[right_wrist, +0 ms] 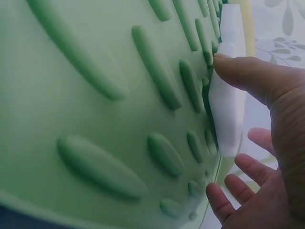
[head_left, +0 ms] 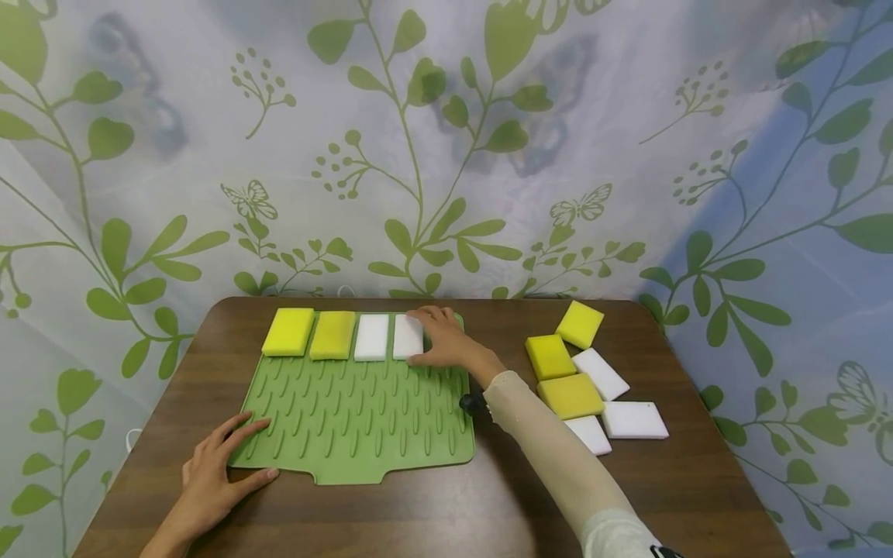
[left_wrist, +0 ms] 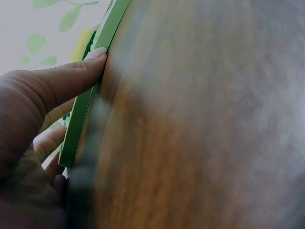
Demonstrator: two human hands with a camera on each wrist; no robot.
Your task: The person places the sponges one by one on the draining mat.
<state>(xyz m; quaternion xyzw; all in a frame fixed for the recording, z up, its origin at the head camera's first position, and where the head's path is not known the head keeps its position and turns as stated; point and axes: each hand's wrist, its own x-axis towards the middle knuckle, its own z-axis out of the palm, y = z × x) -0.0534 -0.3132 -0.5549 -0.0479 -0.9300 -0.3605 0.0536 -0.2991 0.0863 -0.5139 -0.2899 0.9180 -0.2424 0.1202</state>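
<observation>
In the head view, a green ridged mat [head_left: 349, 418] lies on the table. Across its far side runs a row of rectangular sponges: a bright yellow sponge [head_left: 288, 332], a darker yellow sponge [head_left: 332, 335] and two white ones. My right hand [head_left: 446, 339] is over the rightmost white sponge [head_left: 408, 338], thumb at its near end. The right wrist view shows the thumb touching that white sponge [right_wrist: 226, 114] and the other fingers spread beyond. My left hand [head_left: 212, 473] rests at the mat's near left corner, fingers spread, its thumb [left_wrist: 78, 71] against the green edge [left_wrist: 78, 124].
Right of the mat lies a loose pile of yellow and white sponges, including a yellow sponge [head_left: 570, 396] and a white sponge [head_left: 635, 420]. A small black object [head_left: 473, 404] shows by my right wrist. A leaf-patterned curtain [head_left: 446, 155] hangs behind the brown table [head_left: 418, 519].
</observation>
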